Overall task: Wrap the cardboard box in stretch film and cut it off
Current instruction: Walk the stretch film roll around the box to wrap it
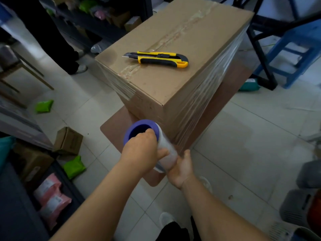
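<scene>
both hands grip the stretch film roll (pixel 156 141) at the near corner of the cardboard box (pixel 173 54). the left hand (pixel 140 152) closes over the roll's purple-cored upper end, fingers curled into the core; the right hand (pixel 182 169) wraps around its lower end. film (pixel 213 84) runs taut from the roll along the box's right side, with layered bands also on the left face. the box stands on a brown bench (pixel 114 126). farther back, a yellow-and-black utility knife (pixel 159 59) lies on the taped top.
</scene>
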Available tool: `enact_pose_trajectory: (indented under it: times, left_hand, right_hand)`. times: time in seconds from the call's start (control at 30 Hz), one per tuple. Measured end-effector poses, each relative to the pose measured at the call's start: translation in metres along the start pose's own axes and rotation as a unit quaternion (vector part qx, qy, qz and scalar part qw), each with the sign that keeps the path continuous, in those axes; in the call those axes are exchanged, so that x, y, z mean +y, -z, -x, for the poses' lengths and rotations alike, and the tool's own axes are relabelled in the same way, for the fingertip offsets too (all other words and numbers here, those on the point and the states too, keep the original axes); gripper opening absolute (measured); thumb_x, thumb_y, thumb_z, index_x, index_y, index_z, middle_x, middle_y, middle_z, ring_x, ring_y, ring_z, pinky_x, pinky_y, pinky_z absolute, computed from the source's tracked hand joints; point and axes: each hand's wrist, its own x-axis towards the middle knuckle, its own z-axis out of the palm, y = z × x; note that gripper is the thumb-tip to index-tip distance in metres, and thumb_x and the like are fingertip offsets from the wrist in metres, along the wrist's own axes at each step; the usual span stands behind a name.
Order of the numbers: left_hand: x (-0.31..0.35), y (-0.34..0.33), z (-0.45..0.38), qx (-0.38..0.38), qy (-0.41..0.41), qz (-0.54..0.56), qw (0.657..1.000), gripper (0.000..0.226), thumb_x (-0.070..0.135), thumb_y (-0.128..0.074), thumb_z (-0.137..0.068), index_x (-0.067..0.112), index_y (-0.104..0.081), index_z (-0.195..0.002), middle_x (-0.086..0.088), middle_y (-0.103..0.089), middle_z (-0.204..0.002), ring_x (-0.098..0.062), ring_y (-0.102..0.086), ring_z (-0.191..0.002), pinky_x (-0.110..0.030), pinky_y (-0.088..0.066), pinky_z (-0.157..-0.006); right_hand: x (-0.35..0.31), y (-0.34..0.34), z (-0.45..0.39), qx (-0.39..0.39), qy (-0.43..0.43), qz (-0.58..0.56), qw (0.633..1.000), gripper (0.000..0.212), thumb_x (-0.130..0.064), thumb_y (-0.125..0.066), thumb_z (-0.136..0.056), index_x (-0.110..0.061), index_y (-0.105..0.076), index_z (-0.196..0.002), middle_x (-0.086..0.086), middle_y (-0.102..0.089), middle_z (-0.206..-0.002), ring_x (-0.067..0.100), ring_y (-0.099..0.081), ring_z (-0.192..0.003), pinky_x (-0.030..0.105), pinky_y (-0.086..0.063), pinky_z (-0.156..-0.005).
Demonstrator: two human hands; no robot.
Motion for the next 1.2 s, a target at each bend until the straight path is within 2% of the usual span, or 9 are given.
enact_pose_trajectory:
  times: [0.17,0.4,0.57,0.6,0.63,0.7,1.0,1.13,1.2]
  left_hand:
    - [-0.011,-0.006,-0.005,-0.004,0.000,-0.018,1.000,0.047,0.055,-0.060,-0.083,0.013,-0.043,-0.095,0.005,-0.043,-0.066,-0.014,-0.053,-0.066,-0.025,-0.048,-0.062]
    - [-0.021,-0.015,-0.014,-0.009,0.000,-0.020,1.000,0.046,0.053,-0.061,-0.083,0.014,-0.038,-0.091,0.004,-0.044,-0.064,-0.013,-0.053,-0.063,-0.024,-0.047,-0.059]
    - [-0.025,-0.022,-0.020,-0.001,-0.019,-0.028,0.999,0.048,0.054,-0.060,-0.084,0.011,-0.044,-0.099,0.004,-0.042,-0.065,-0.014,-0.053,-0.066,-0.025,-0.049,-0.063]
    - [-0.027,-0.023,-0.021,0.000,-0.019,-0.023,1.000,0.049,0.053,-0.060,-0.084,0.010,-0.045,-0.101,0.003,-0.044,-0.068,-0.015,-0.054,-0.067,-0.025,-0.050,-0.064]
    - [-0.029,-0.024,-0.022,0.000,-0.017,-0.018,1.000,0.049,0.052,-0.061,-0.084,0.010,-0.046,-0.102,0.002,-0.047,-0.070,-0.015,-0.055,-0.068,-0.026,-0.051,-0.065]
    - [-0.033,-0.025,-0.025,-0.002,-0.012,-0.008,1.000,0.048,0.052,-0.062,-0.083,0.010,-0.046,-0.102,0.002,-0.048,-0.070,-0.016,-0.056,-0.069,-0.028,-0.053,-0.067]
    - [-0.050,-0.022,-0.038,-0.008,-0.011,-0.011,1.000,0.050,0.055,-0.062,-0.082,0.010,-0.047,-0.099,0.002,-0.051,-0.069,-0.016,-0.057,-0.067,-0.027,-0.051,-0.063]
    - [-0.056,-0.019,-0.044,-0.014,-0.004,-0.017,1.000,0.050,0.054,-0.062,-0.082,0.010,-0.048,-0.100,0.000,-0.053,-0.072,-0.016,-0.057,-0.067,-0.026,-0.050,-0.063]
    - [-0.059,-0.016,-0.047,-0.012,-0.007,-0.025,1.000,0.051,0.054,-0.062,-0.082,0.009,-0.048,-0.101,-0.002,-0.055,-0.075,-0.017,-0.057,-0.068,-0.026,-0.050,-0.063]
  right_hand:
    - [0.015,-0.003,-0.012,0.009,0.012,-0.031,0.999,0.093,-0.072,-0.009,-0.091,-0.003,-0.054,-0.132,0.016,-0.074,-0.093,0.027,-0.067,-0.094,0.035,-0.047,-0.091]
    - [0.023,-0.004,-0.026,0.043,0.029,-0.040,0.998,0.084,-0.068,-0.010,-0.094,-0.007,-0.062,-0.116,0.015,-0.074,-0.092,0.026,-0.064,-0.098,0.033,-0.048,-0.089]
    - [0.024,-0.003,-0.033,0.064,0.036,-0.035,0.997,0.081,-0.067,-0.008,-0.095,-0.009,-0.060,-0.116,0.008,-0.074,-0.069,0.017,-0.072,-0.066,0.024,-0.054,-0.063]
    - [0.025,-0.004,-0.035,0.066,0.037,-0.035,0.997,0.082,-0.067,-0.009,-0.094,-0.009,-0.061,-0.116,0.009,-0.075,-0.074,0.018,-0.072,-0.071,0.025,-0.056,-0.068]
    - [0.026,-0.005,-0.037,0.065,0.040,-0.036,0.996,0.083,-0.069,-0.009,-0.094,-0.009,-0.062,-0.117,0.012,-0.075,-0.085,0.022,-0.071,-0.085,0.030,-0.055,-0.082]
    - [0.027,-0.007,-0.040,0.070,0.042,-0.036,0.996,0.084,-0.070,-0.009,-0.093,-0.010,-0.063,-0.118,0.016,-0.071,-0.106,0.028,-0.064,-0.105,0.038,-0.045,-0.102]
    - [0.032,-0.022,-0.055,0.079,0.049,-0.043,0.995,0.084,-0.067,-0.009,-0.094,-0.008,-0.059,-0.127,0.019,-0.065,-0.121,0.031,-0.058,-0.117,0.041,-0.038,-0.110]
    - [0.033,-0.031,-0.060,0.079,0.050,-0.060,0.994,0.079,-0.065,-0.010,-0.096,-0.009,-0.061,-0.117,0.018,-0.067,-0.113,0.030,-0.061,-0.109,0.039,-0.046,-0.098]
    - [0.035,-0.036,-0.064,0.074,0.053,-0.077,0.993,0.079,-0.065,-0.010,-0.096,-0.008,-0.059,-0.122,0.019,-0.065,-0.121,0.031,-0.059,-0.115,0.040,-0.041,-0.106]
